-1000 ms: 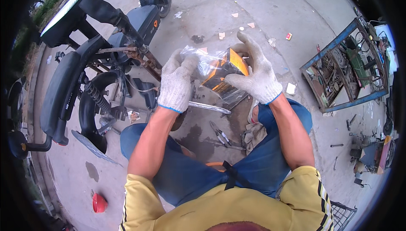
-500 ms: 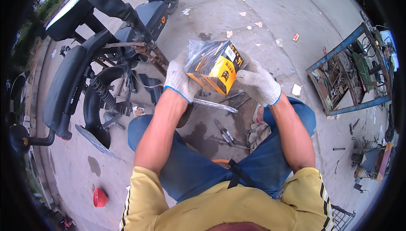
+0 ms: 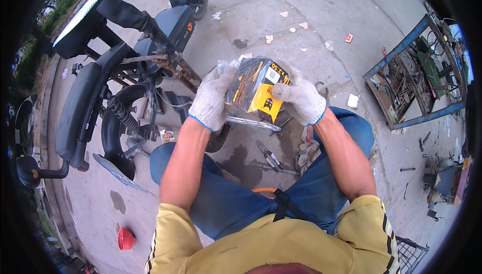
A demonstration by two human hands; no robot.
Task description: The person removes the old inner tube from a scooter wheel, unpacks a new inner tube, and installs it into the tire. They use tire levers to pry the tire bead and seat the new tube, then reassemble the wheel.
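A black and yellow cardboard box (image 3: 249, 86), with clear plastic wrap (image 3: 226, 65) at its far left corner, is held between my two white knit gloves. My left hand (image 3: 210, 102) is closed on the box's left side. My right hand (image 3: 300, 98) grips the right side, thumb on the yellow panel. A silver metal bar (image 3: 253, 123) lies partly hidden below the box. Pliers (image 3: 271, 156) rest on the stained ground between my bent legs.
A partly dismantled electric scooter (image 3: 75, 118) stands at left, its front wheel (image 3: 198, 0) farther back. A red bowl (image 3: 125, 239) sits at lower left. A metal tray of tools (image 3: 411, 73) is at right, loose tools and parts (image 3: 442, 183) below it. Paper scraps (image 3: 283, 14) are scattered.
Since a second ago the box has turned and shifted slightly, showing more of its side face. The plastic is now bunched at the left, and my right fingers have curled round the box.
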